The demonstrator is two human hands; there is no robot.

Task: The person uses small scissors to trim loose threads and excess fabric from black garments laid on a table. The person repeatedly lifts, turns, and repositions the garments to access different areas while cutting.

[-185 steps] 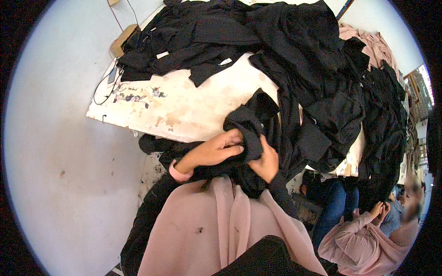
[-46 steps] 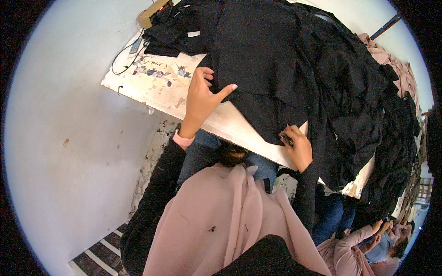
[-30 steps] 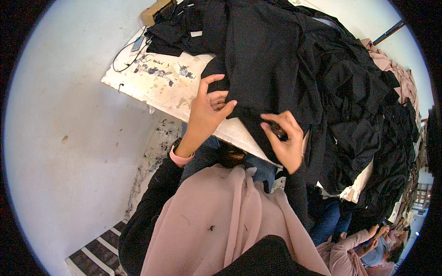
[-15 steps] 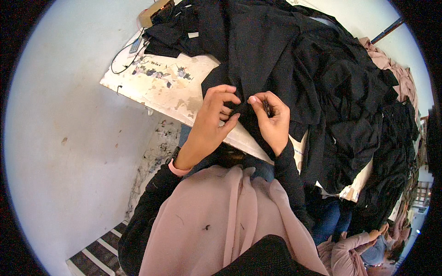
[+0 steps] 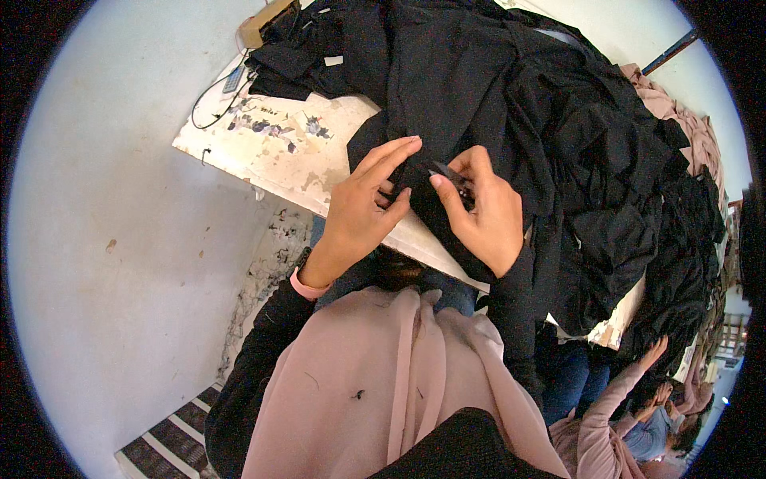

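Black cloth (image 5: 447,88) lies heaped over the white table and hangs past its near edge. My left hand (image 5: 369,195) is closed on a fold at the near left of this cloth, index finger stretched along it and thumb below. Just to the right, my right hand (image 5: 488,211) is curled round a small dark tool, seemingly thread snips (image 5: 441,168), whose tip points left at the cloth by my left fingers. Most of the tool is hidden in my palm. Whether the tip touches the cloth I cannot tell.
The worn white table (image 5: 207,144) has its corner at the left, with a cable (image 5: 197,120) and a tan box (image 5: 263,24) behind. Pink cloth (image 5: 686,128) lies at the far right. A co-worker's raised arm (image 5: 618,391) is at the lower right. A pale wall (image 5: 120,199) stands left.
My right hand has moved slightly right and turned, bringing the tool's tip into sight. My left index finger has straightened over the cloth. A co-worker's arm has risen at the lower right.
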